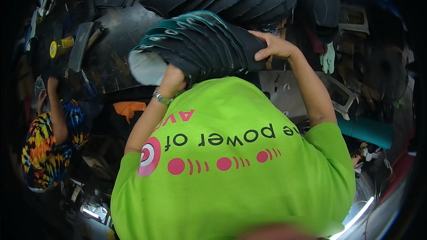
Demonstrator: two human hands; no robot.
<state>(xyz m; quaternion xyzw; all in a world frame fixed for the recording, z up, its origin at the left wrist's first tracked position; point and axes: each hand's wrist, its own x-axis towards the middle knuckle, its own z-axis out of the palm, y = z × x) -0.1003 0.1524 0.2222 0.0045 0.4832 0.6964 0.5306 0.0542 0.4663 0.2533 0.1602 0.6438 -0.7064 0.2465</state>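
While the right hand (278,48), thumb and fingers spread, grips the stack (209,46) at its right end, near table (120,22) edge, the left hand's (175,78) fingers are hidden, hold unclear; even pressure should keep it nested!

Nested pieces (218,49): black, teal-edged, whitish inside. Shirt (235,191): lime green, pink dots.

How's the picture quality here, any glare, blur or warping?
Head view: rim dark and warped; a white strip glares at lower right; a pinkish shape along the bottom edge is blurred; the green shirt looks much brighter than the black stack.
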